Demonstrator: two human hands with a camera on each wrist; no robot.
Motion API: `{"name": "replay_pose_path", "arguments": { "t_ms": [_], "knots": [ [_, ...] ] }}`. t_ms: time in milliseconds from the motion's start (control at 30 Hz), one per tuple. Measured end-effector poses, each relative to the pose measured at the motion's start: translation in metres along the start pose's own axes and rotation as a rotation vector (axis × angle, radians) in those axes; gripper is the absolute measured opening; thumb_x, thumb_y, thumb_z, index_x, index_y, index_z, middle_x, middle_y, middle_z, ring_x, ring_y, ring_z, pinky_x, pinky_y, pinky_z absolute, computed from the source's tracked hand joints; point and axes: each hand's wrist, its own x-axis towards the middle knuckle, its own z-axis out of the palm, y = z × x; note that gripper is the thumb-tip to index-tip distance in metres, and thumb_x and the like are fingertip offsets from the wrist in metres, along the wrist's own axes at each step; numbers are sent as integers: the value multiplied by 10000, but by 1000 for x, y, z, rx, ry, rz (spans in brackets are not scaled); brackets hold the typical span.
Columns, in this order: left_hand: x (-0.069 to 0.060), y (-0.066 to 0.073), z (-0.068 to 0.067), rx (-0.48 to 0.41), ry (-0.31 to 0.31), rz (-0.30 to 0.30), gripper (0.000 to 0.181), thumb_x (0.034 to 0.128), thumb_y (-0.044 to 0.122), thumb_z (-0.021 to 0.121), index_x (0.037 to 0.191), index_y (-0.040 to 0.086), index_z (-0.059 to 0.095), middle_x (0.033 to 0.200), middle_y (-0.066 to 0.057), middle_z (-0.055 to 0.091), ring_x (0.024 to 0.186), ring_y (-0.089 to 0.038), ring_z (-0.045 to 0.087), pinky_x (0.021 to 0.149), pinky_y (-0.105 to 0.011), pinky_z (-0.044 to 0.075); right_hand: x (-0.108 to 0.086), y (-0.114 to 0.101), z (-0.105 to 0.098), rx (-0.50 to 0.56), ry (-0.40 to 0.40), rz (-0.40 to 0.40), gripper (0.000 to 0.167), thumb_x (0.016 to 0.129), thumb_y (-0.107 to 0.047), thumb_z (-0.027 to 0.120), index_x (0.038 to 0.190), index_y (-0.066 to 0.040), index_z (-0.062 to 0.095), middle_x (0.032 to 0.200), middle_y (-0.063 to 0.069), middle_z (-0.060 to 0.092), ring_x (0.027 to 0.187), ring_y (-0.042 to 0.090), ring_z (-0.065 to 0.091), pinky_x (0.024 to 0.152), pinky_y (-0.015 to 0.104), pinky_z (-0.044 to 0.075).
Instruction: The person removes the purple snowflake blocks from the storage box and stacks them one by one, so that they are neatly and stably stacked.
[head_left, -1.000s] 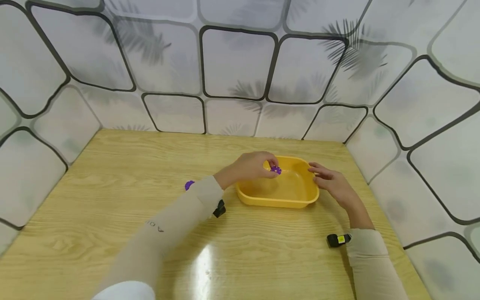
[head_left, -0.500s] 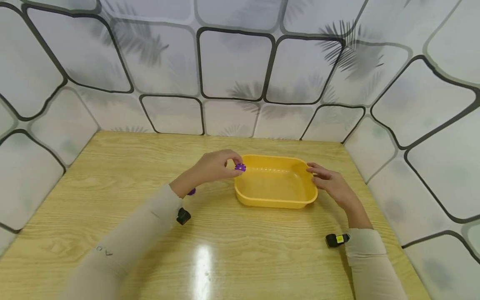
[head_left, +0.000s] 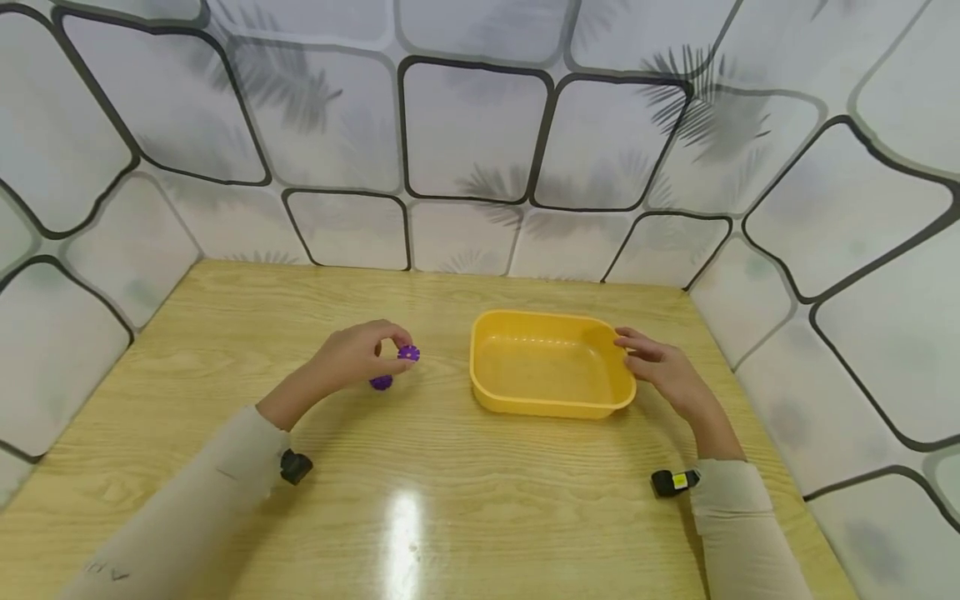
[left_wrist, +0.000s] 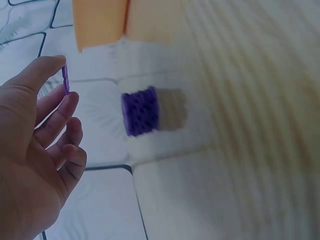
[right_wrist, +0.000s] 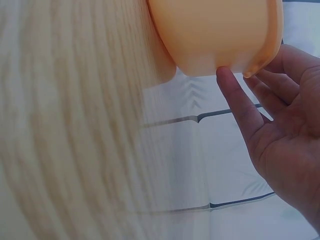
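My left hand (head_left: 352,354) pinches a purple notched plastic disc (head_left: 408,353) between thumb and finger, above the table. In the left wrist view that disc (left_wrist: 65,80) appears edge-on. Close beneath this hand stands a short purple stack (left_wrist: 140,111), seemingly of the same notched discs; the hand partly covers the stack (head_left: 381,382) in the head view. A yellow plastic basin (head_left: 551,408) sits to the right, nothing visible inside it. My right hand (head_left: 667,371) holds the basin's right end, with digits at the rim and one against the outer wall (right_wrist: 215,45).
The wood-grain table (head_left: 480,517) is bounded at the back and sides by patterned white walls (head_left: 480,133). Small black wrist cameras hang by the left cuff (head_left: 296,467) and the right cuff (head_left: 675,482).
My left hand has drawn back leftward from over the basin to beside the purple stack, still pinching the disc. The right hand and the basin have stayed in place.
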Motion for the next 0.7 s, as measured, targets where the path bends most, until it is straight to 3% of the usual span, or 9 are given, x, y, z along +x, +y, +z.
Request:
{"name": "replay_pose_path", "arguments": {
  "t_ms": [333,533,700],
  "knots": [
    [-27,-30,3,-4,-16,-49,302,924,400,712,1167,222,687,1137,30,667,780,-146,542,618,-310,432,0,2,1,-3,-2,13,509,1049,-276,556,1496,-46,473,1668,68,253,1506,335,286,931,113,450],
    [-30,-35,4,15,-21,-56,325,929,400,704,1187,205,682,1142,16,675,764,-142,534,624,-309,420,0,0,0,-5,0,24,502,1053,-263,548,1499,-48,468,1671,61,246,1512,330,273,934,110,448],
    [-30,-36,5,53,-31,-71,338,931,410,700,1192,195,680,1178,1,681,861,-154,582,700,-352,451,1,-1,0,2,1,24,503,1054,-254,549,1500,-38,463,1672,70,242,1510,340,271,925,99,448]
  ]
}}
